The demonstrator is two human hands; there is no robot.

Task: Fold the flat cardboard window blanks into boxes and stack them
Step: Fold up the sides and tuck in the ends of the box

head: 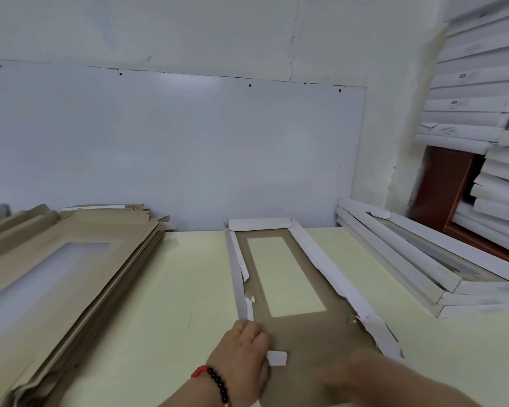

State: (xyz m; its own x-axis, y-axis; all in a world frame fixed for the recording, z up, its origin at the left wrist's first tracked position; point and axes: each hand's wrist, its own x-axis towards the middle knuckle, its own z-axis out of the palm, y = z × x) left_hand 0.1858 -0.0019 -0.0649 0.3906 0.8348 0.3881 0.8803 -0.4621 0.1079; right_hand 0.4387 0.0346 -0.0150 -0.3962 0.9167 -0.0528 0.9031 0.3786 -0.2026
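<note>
A half-folded window box (pixel 312 327) lies lengthwise in the middle of the pale table (pixel 188 289), brown inside up, its white side walls raised along the left, far and right edges. My left hand (pixel 244 351), with a beaded bracelet at the wrist, grips the near left corner of this box, and a small white tab (pixel 276 358) sticks out beside the fingers. My right hand (pixel 362 368) is blurred over the near right part of the box; how its fingers lie is unclear. A pile of flat brown blanks (pixel 71 254) lies at the left.
Folded white boxes (pixel 423 268) are stacked on the table at the right. A tall stack of more white boxes (pixel 476 92) rises in the upper right corner beside a red-brown frame (pixel 441 186). A white wall panel (pixel 174 148) stands behind the table.
</note>
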